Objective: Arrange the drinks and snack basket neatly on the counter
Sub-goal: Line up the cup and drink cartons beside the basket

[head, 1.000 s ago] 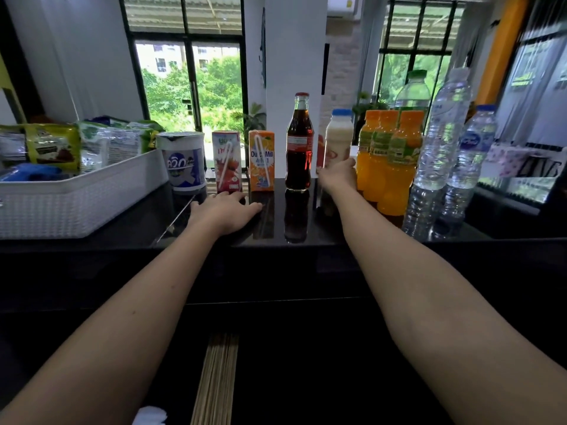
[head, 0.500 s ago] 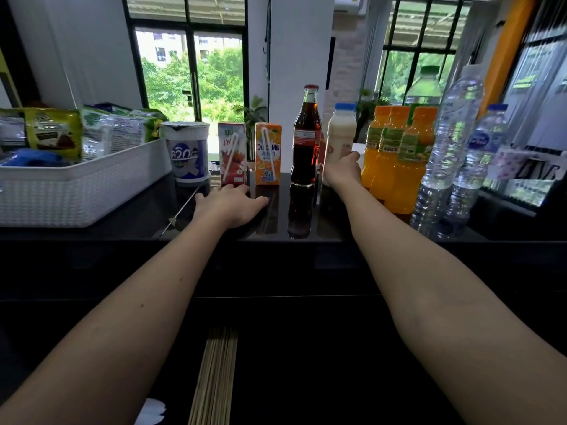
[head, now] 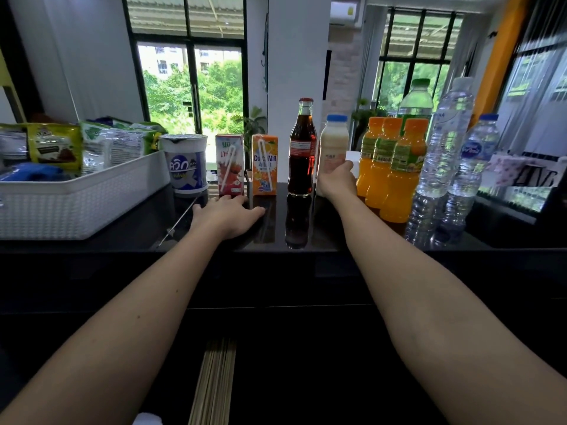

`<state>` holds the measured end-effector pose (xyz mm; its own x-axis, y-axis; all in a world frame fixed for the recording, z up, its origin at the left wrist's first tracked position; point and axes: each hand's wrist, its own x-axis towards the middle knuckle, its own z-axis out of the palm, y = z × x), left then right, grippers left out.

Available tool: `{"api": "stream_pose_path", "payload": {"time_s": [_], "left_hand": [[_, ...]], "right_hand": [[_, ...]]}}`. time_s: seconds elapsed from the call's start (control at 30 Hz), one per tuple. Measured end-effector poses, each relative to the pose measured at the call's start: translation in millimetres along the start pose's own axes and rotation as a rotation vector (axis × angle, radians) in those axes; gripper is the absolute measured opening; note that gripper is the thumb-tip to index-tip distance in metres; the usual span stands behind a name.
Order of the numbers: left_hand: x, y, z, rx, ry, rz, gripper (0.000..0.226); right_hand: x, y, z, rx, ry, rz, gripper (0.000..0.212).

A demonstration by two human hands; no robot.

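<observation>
**R hand on milk bottle, L hand flat on counter**

R hand [head: 336, 182] grips the lower part of the white milk bottle [head: 333, 139], fingers curled round it. The bottle is upright, just beside the cola bottle [head: 302, 148] at its 3 o'clock. L hand [head: 228, 214] lies palm-down on the black counter [head: 337, 237] w/ fingers loosely spread, at 6 o'clock of the red carton [head: 230, 164] & orange carton [head: 264, 165]. At their 9 o'clock: a cup [head: 185, 162], then the white snack basket [head: 79, 200] w/ packets. At 3 o'clock of the milk: orange juice bottles [head: 395, 167], then water bottles [head: 445, 154].
</observation>
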<state>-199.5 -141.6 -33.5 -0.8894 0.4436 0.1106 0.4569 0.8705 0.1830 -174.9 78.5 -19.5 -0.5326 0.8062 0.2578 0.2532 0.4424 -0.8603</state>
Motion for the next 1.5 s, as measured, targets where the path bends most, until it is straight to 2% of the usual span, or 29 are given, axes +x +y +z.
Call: {"api": "stream_pose_path", "payload": {"time_s": [0.23,0.67,0.83,1.1,1.23,1.4,1.5], "left_hand": [[1,0,0,-0.004,-0.004,-0.002,0.071],[2,-1,0,-0.026,-0.014,-0.004,0.072],[-2,0,0,-0.024,-0.005,-0.002,0.070],[1,-4,1,-0.026,0.017,-0.002,0.070],[2,-4,1,-0.091,0.049,-0.026,0.070],[2,-3,-2,-0.155,0.017,-0.055,0.067],[1,-3,-6,-0.147,-0.005,-0.057,0.066]], "right_hand": [[1,2,1,-0.122,0.007,-0.014,0.077],[-5,-1,4,-0.140,-0.014,0.029,0.076],[-7,-1,-2,-0.101,0.026,0.061,0.073],[-12,1,-2,-0.121,0.026,0.073,0.077],[-17,0,-5,-0.113,0.036,0.064,0.075],[-37,1,-16,-0.147,-0.085,0.031,0.099],[-57,5,-25,-0.254,-0.174,-0.049,0.097]]}}
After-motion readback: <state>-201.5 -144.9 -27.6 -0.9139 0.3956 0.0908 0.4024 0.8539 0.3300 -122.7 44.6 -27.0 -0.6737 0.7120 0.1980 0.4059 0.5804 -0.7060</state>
